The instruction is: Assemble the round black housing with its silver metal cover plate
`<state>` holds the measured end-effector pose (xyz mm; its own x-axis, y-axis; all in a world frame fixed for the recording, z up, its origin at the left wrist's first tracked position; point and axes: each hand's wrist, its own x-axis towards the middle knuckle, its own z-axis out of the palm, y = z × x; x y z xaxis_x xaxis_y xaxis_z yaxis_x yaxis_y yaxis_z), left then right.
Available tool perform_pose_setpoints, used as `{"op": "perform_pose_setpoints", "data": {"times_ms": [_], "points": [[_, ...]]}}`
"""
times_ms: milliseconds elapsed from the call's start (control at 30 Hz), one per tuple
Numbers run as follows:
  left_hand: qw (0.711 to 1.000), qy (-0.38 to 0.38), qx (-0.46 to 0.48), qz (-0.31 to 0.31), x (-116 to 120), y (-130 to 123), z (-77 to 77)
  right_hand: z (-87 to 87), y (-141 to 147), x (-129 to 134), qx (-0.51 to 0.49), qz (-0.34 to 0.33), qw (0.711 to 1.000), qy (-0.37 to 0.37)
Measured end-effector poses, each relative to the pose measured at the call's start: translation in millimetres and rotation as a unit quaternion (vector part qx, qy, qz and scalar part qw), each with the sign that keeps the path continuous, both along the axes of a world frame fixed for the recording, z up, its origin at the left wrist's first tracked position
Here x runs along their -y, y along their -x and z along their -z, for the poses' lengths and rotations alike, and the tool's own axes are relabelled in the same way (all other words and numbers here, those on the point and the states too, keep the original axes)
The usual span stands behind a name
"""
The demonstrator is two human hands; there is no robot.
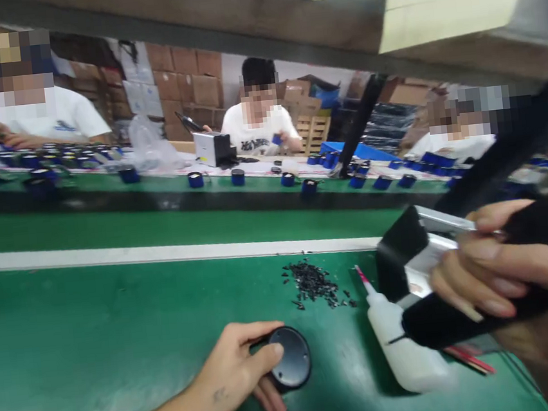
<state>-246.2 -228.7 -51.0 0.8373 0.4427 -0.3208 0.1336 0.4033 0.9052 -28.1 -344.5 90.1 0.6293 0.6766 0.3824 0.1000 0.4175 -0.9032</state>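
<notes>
One round black part [295,360] sat gripped in your left hand [238,367] in the head view, on or just above the green bench [120,323], near a scatter of black bits [313,282]. Your right hand [488,269] was wrapped around a black handheld tool [440,324], its thin tip pointing left in front of a white squeeze bottle [416,369].

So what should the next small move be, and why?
Probably bring the black tool in the right hand to the round black part: the left hand holds it, small holes facing up, and the tool's thin tip is apart from it.
</notes>
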Motion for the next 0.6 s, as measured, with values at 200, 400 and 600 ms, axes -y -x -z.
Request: {"op": "perform_pose_setpoints", "data": {"times_ms": [200, 400, 600], "points": [[1.000, -0.006, 0.021, -0.018, 1.3, -0.1, 8.7, 9.4, 81.4, -67.1, -0.047, -0.189, 0.981, -0.010], [0.999, 0.005, 0.040, -0.005, 1.5, 0.5, 12.4, 16.0, 91.6, -79.2, -0.060, -0.191, 0.980, 0.012], [1.000, 0.005, 0.008, -0.005, 3.9, -4.8, -2.1, 26.9, 89.5, -72.9, -0.068, -0.234, 0.969, 0.048]]}}
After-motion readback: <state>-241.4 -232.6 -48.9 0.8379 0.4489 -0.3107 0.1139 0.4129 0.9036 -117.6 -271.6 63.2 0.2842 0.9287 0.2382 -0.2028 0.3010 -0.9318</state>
